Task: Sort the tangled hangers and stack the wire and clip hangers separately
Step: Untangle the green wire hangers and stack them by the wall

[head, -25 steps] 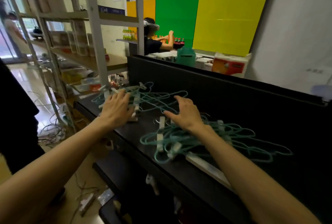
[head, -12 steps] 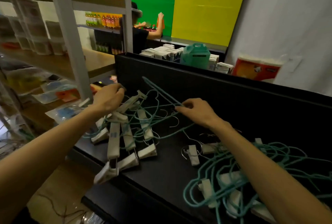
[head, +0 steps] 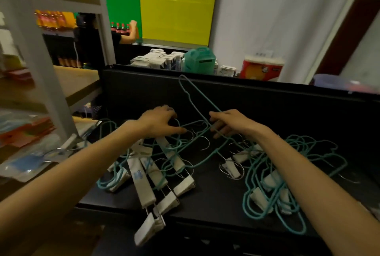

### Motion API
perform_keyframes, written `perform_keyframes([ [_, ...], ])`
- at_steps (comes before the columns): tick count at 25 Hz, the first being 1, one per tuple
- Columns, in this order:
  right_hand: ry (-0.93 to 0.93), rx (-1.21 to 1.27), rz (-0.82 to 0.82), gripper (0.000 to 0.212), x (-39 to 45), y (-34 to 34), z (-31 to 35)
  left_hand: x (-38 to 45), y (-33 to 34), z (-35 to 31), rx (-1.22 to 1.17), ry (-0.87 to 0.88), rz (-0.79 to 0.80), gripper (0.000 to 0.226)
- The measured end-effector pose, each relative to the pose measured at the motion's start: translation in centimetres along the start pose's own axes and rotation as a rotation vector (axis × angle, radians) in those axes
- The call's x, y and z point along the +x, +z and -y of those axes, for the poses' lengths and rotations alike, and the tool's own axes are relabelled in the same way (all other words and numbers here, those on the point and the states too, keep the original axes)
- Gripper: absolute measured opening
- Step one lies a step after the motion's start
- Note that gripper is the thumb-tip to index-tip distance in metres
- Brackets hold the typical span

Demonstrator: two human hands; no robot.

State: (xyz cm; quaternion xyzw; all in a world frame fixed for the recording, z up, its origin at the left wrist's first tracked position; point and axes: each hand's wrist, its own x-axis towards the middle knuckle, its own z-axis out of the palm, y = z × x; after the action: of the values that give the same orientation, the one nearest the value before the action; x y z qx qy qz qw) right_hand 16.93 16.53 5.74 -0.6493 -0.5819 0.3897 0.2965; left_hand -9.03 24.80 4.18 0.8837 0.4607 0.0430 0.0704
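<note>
teal wire hangers (head: pixel 292 165) and white clip hangers (head: pixel 148 175) lie mixed in two tangles on the black counter (head: pixel 207 200), one at 8 o'clock, one at 4 o'clock; no separate stacks show yet, so sorting looks barely begun. the right hand (head: pixel 228 122) pinches one raised wire hanger (head: pixel 193 99), tilted up toward 12 o'clock. the left hand (head: pixel 158 120) rests curled on the left tangle, fingers bent among its hooks.
</note>
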Motion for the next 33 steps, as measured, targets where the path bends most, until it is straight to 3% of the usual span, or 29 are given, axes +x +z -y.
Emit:
perform_keyframes([
  [2, 0.041, 0.090, -0.018, 0.041, -0.2, -0.2, 0.6, 0.4, 0.3, -1.8, -0.053, 0.084, 0.118, 0.074],
  [4, 0.066, 0.190, -0.050, 0.043, -0.2, 0.1, 0.6, 0.8, 1.1, -3.0, 0.057, 0.145, 0.181, 0.074],
  [10, 0.095, 0.388, -0.132, 0.042, -1.6, 0.5, -1.4, 1.5, 1.0, -3.1, 0.125, 0.178, 0.126, 0.066],
  [14, 0.176, 0.511, -0.115, 0.054, -2.5, -0.9, -1.5, 1.8, 1.9, -5.3, 0.223, 0.128, 0.129, 0.091],
  [20, 0.175, 0.337, -0.139, 0.053, -3.0, -0.3, -0.2, 3.0, 3.3, -4.2, 0.015, 0.072, 0.122, 0.087],
  [24, 0.241, 0.452, 0.004, 0.053, -3.3, -0.5, 1.7, 2.7, 3.7, -4.2, 0.012, 0.047, 0.104, 0.087],
  [27, 0.268, 0.482, 0.005, 0.056, -3.4, -0.8, 2.5, 2.5, 3.7, -4.4, 0.003, 0.053, 0.096, 0.090],
  [33, 0.285, 0.765, 0.026, 0.064, -4.2, 0.3, 1.8, 1.5, 3.4, -4.2, -0.109, 0.008, -0.044, 0.104],
])
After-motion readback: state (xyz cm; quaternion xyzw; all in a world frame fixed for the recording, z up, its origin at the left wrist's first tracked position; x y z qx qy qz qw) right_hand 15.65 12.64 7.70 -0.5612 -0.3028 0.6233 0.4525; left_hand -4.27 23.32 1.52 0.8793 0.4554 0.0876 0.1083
